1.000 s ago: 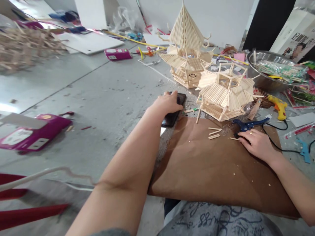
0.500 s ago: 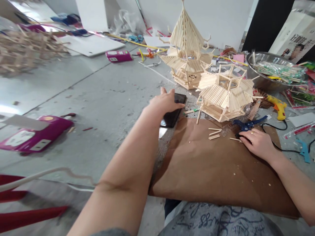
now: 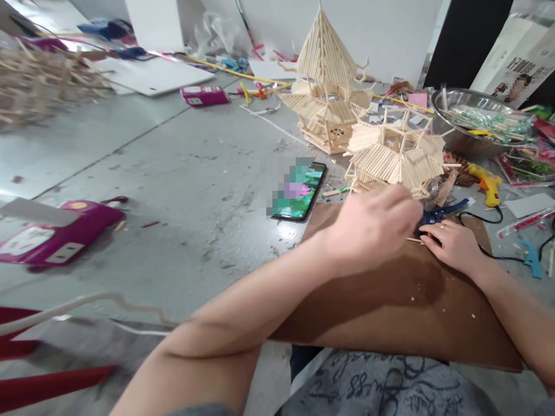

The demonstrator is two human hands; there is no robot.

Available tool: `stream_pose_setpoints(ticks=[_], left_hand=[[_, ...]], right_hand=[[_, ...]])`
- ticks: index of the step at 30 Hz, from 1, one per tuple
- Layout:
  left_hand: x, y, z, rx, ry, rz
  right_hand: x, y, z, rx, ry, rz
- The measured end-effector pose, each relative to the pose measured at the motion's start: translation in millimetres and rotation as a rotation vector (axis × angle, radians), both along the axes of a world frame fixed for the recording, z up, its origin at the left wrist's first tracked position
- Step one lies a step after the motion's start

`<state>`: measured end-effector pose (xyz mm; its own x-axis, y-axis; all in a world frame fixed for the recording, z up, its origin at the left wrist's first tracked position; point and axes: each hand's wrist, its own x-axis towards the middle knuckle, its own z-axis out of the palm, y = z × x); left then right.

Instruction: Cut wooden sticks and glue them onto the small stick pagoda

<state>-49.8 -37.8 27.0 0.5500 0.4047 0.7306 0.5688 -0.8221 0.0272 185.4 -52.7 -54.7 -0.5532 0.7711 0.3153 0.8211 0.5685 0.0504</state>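
Note:
My left hand (image 3: 375, 225) hangs over the brown board (image 3: 368, 306), blurred by motion, its fingers smeared together; whether it holds anything cannot be made out. My right hand (image 3: 451, 242) rests at the board's right side, fingers curled against the blue pliers (image 3: 433, 215). Part of a thin stick (image 3: 414, 240) shows between the hands. Behind them stands a hexagonal stick model (image 3: 396, 153), and further back a taller stick tower with a pointed roof (image 3: 327, 55). The phone (image 3: 303, 190), its screen lit, lies on the floor left of the board.
A yellow glue gun (image 3: 488, 182) with a black cable lies at the right, below a metal bowl (image 3: 459, 133) of wrapped sticks. Purple power strips (image 3: 65, 234) sit on the left. A pile of wood pieces (image 3: 39, 86) is at far left.
My left hand has moved off the phone and rightward over the board, and the phone screen is now lit. My right hand stays by the pliers. The view has shifted slightly.

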Motion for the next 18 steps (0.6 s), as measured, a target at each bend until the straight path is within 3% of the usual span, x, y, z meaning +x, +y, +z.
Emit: stream_pose_setpoints(ticks=[5, 8, 13, 18], left_hand=[[33.1, -20.4, -50.9, -0.050, 0.304, -0.233], [42.6, -30.9, -71.6, -0.096, 0.403, -0.335], [48.6, -42.7, -89.6, -0.162, 0.491, -0.430], [48.8, -44.4, -96.6, -0.205, 0.491, -0.440]], right_hand=[[1.9, 4.4, 12.5, -0.014, 0.032, -0.046], [7.0, 5.3, 18.6, -0.036, -0.042, -0.140], [17.5, 2.9, 14.7, -0.071, -0.184, -0.167], [21.1, 2.9, 9.7, -0.057, -0.223, -0.204]])
